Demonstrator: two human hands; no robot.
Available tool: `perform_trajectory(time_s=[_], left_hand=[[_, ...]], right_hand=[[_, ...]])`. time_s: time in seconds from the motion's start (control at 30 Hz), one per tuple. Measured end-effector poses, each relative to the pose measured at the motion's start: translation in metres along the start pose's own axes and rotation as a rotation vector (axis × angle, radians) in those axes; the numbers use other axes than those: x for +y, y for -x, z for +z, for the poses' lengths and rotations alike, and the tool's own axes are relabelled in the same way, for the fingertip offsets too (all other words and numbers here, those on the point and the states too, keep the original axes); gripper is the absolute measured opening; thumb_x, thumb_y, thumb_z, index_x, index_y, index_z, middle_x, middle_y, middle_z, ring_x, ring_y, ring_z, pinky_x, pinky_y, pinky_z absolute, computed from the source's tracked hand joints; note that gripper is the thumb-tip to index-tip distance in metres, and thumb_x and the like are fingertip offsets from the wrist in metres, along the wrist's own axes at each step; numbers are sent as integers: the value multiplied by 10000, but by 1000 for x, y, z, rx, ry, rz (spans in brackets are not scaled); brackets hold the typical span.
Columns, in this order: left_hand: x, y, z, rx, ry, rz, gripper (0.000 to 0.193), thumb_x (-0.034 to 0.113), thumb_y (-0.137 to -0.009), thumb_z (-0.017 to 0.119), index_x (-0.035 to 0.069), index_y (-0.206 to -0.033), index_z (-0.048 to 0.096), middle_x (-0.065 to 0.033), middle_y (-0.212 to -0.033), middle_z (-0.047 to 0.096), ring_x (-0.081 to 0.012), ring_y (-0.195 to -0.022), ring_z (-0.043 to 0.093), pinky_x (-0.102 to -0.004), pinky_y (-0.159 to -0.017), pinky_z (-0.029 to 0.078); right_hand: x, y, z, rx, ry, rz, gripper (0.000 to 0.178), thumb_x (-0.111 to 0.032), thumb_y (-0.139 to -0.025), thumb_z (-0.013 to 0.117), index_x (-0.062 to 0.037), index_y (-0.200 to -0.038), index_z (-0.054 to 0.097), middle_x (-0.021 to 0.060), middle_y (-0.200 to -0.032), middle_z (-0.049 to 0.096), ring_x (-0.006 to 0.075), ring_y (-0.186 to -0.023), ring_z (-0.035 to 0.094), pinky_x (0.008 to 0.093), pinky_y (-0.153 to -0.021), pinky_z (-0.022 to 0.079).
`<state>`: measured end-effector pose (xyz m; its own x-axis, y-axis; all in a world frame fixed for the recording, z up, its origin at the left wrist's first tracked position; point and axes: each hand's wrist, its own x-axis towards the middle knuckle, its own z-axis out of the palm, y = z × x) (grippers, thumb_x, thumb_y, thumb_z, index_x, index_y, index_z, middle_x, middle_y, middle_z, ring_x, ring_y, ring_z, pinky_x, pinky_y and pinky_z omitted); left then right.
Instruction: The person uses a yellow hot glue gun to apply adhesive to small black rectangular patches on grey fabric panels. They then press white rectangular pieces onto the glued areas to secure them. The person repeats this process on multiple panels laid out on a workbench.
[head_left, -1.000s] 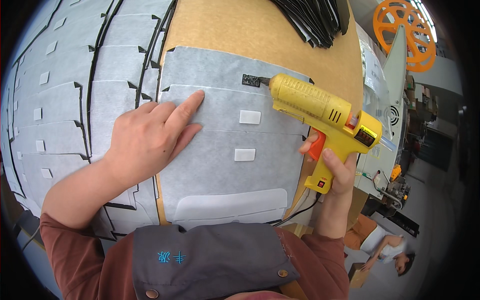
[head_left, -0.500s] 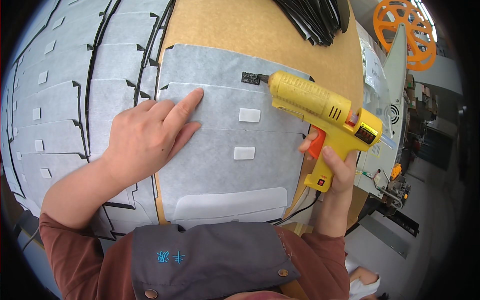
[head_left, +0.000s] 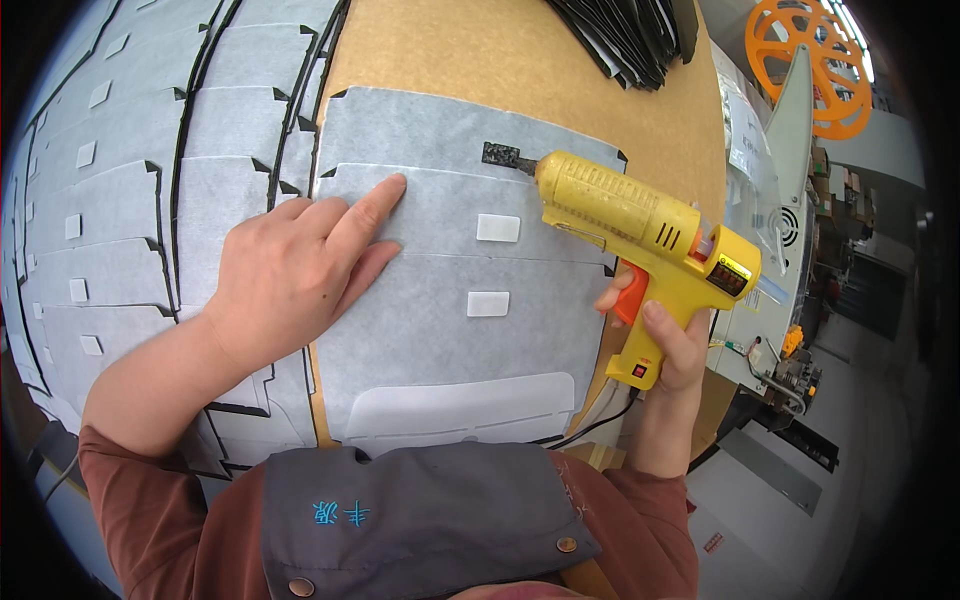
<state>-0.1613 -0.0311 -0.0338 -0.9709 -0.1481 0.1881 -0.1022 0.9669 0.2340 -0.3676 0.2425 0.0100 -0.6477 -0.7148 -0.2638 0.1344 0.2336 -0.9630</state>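
Note:
My right hand (head_left: 678, 345) is wrapped round the handle of a yellow hot glue gun (head_left: 620, 208), fingers by its orange trigger. At the gun's front, a dark, rough rectangular tip (head_left: 499, 154) lies over the top strip of overlapping pale grey sheets (head_left: 400, 125); whether it touches the sheet I cannot tell. On the lower sheets sit a white rectangular pad (head_left: 498, 228) and a second white pad (head_left: 488, 304). My left hand (head_left: 285, 265) rests on the sheets' left side, holding nothing, its index finger stretched out and thumb apart.
More overlapping sheets with white pads (head_left: 86, 155) cover the left. Brown board (head_left: 430, 45) lies beneath, with a stack of black-edged pieces (head_left: 635, 40) at the far side. A machine with an orange reel (head_left: 808, 60) stands right. The gun's black cord (head_left: 600, 424) runs toward me.
The glue gun has tilted slightly and shifted a little left in my right hand. My left hand stays put. Another person's arm and white sleeve at lower right have left the view.

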Motion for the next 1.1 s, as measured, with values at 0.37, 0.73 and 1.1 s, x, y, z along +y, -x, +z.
perform_trajectory(time_s=[0.37, 0.73, 1.1], left_hand=[[0, 0, 1, 10, 12, -5, 563, 231, -836, 747, 107, -1353, 561, 12, -680, 559, -133, -567, 538, -271, -493, 433], [0, 0, 0, 18, 14, -1, 559, 225, -829, 751, 111, -1346, 569, 15, -681, 556, -131, -569, 536, -269, -496, 435], [0, -1, -1, 9, 11, -7, 550, 217, -829, 748, 109, -1339, 573, 13, -683, 563, -145, -565, 540, -278, -505, 440]], right_hand=[[-6, -6, 12, -2, -45, -28, 539, -138, -827, 650, 66, -1296, 481, 201, -1056, 644, 264, -898, 674, 339, -744, 526], [-8, -10, 12, -86, 3, -5, 501, -99, -836, 644, 63, -1286, 493, 177, -1055, 649, 269, -919, 669, 377, -819, 533], [-9, 2, 4, 2, 3, 20, 495, -89, -833, 634, 62, -1283, 493, 166, -1035, 654, 260, -933, 667, 350, -787, 527]])
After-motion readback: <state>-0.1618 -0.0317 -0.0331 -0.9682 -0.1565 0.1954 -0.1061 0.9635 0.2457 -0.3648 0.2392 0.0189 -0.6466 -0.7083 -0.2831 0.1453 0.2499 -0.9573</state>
